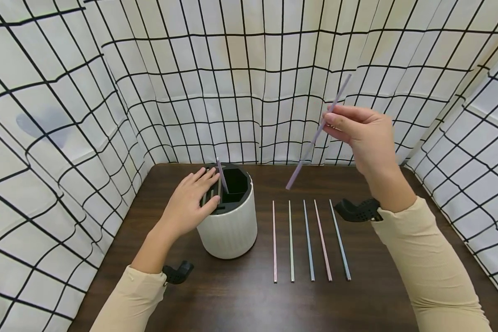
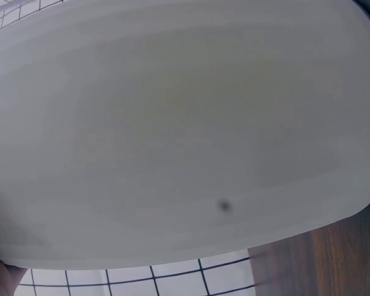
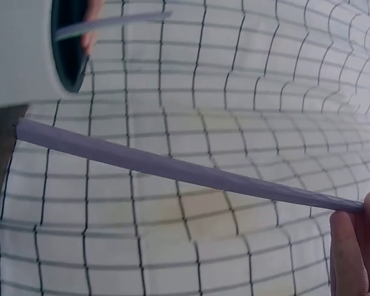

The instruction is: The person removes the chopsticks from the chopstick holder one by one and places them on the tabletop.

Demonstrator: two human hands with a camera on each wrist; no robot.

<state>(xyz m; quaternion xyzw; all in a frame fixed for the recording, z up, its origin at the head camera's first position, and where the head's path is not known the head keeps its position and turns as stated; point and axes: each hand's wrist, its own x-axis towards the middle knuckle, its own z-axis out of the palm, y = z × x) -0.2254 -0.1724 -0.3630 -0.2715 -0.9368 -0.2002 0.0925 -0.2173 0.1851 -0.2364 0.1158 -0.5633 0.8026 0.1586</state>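
A small curtained booth set up for recording — the wider room, whether home, office or lab, cannot be told. White cloth with black grid lines hangs in ripples behind and on both sides of a dark wood-grain table. A faint bluish patch shows at left. Each wrist wears a black camera — filming gear.

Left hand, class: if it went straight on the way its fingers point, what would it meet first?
Probably the purple stick leaning in the white container, close beside the left hand, though depth is hard to judge.
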